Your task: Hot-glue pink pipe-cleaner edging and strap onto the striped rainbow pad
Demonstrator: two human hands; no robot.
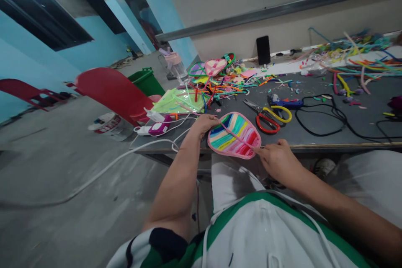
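Note:
A rounded panel (pixel 234 134) with multicoloured stripes and a pink rim lies at the table's front edge, partly overhanging it. Across its stripes runs a pink pipe cleaner (pixel 236 136) on a diagonal. My left hand (pixel 206 124) is closed at the panel's upper left, its fingertips pinching the pipe cleaner's upper end. At the lower right, my right hand (pixel 276 157) is closed, thumb and finger pinching the other end beside the pink rim.
Red-handled scissors (pixel 266 124), yellow-handled scissors (pixel 282 114) and a blue glue gun (pixel 287 103) lie right of the panel. Behind are heaped pipe cleaners (pixel 226 86) and a phone (pixel 263 50). A black cable (pixel 323 134) curls rightward; a purple adapter (pixel 159 126) sits left.

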